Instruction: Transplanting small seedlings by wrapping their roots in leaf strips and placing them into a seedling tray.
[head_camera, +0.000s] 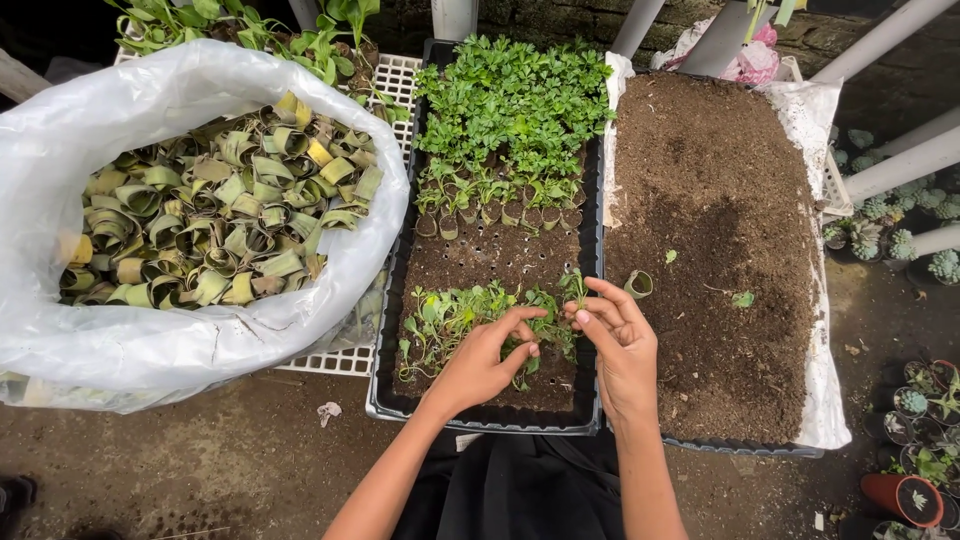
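Note:
A black seedling tray (590, 400) lies in front of me, filled with dark soil. Potted green seedlings (510, 110) in leaf cups crowd its far half. A loose pile of small seedlings (445, 315) lies on the soil at the near end. My left hand (485, 360) rests on that pile, fingers pinching into the plants. My right hand (620, 340) is beside it, fingertips closed on a small seedling (573, 290) pulled from the pile. An empty rolled leaf cup (638, 284) sits on the soil just past my right fingers.
A big clear plastic bag (150, 330) of several rolled leaf cups (220, 210) stands at the left on a white grid rack (345, 358). A tray of loose dark soil (710, 220) lined with white sheet lies at the right. Small succulent pots (915, 400) stand at the far right.

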